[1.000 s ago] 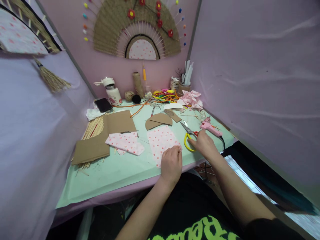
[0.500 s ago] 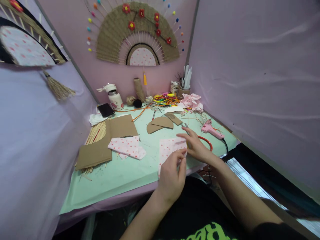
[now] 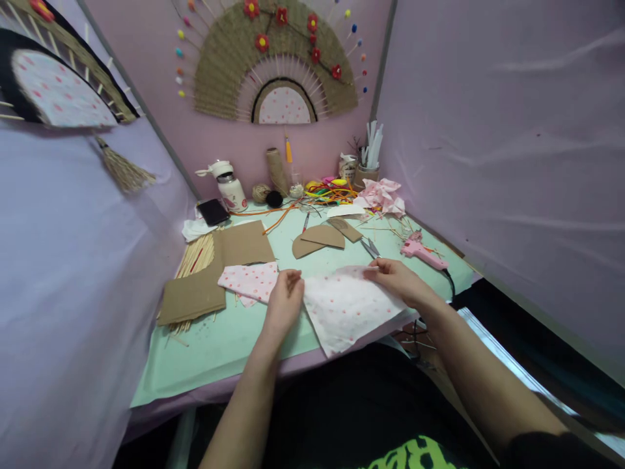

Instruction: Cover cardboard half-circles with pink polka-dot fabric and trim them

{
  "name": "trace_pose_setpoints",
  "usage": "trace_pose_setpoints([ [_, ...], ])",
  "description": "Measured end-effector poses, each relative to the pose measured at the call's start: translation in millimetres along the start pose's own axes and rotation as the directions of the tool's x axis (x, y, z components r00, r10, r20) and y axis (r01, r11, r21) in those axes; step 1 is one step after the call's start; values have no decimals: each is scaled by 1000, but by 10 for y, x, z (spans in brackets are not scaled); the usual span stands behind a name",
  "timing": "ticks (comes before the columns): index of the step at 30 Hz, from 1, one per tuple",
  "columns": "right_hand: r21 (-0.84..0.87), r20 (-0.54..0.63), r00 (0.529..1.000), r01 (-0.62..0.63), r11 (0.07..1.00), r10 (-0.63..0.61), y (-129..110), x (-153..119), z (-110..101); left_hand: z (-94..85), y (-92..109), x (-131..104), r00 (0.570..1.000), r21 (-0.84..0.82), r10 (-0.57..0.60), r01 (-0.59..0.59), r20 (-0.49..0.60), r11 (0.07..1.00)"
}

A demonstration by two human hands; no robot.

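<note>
A white cloth with pink-red dots is spread out over the front of the table. My left hand pinches its upper left corner, and my right hand grips its upper right edge. Left of my left hand lies a second dotted cloth, folded. Beyond the cloth are half-round cardboard pieces, partly overlapping. Scissors with an orange-red handle lie just past my right hand, which hides part of them.
Cardboard sheets rest on thin wooden sticks at the left. A pink glue gun with a cord lies at the right. At the back stand a white bottle, a twine spool and tangled coloured cords.
The dotted cloth has been opened out from a smaller folded shape. My left hand has moved left with its corner, while my right hand has taken the right side.
</note>
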State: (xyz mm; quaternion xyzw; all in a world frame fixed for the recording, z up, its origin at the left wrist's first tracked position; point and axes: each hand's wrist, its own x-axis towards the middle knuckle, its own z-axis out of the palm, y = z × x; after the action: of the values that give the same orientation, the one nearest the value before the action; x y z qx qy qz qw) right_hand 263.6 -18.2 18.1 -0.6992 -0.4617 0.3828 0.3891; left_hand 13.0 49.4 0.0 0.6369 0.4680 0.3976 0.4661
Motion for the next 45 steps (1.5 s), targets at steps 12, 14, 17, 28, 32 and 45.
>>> trace_pose_setpoints([
  [12,-276,-224,948,160,948,-225,-9,251,445,-347,-299,-70,972,859,210,-194,104,473],
  [14,-243,-208,950,181,953,-234,-59,241,480,-398,-306,-110,974,873,219,-159,61,461],
  [17,9,-134,967,218,976,-215,-188,177,493,-395,-300,-186,954,829,297,-201,43,523],
  [28,509,114,963,154,847,-243,-600,249,140,-170,-175,46,991,23,127,-126,-37,992],
  [32,305,393,863,203,931,-317,-931,191,-40,-194,114,256,957,-76,206,-194,204,978],
  [45,-73,102,842,537,840,-529,-875,960,317,75,151,384,767,-406,-177,502,616,763],
])
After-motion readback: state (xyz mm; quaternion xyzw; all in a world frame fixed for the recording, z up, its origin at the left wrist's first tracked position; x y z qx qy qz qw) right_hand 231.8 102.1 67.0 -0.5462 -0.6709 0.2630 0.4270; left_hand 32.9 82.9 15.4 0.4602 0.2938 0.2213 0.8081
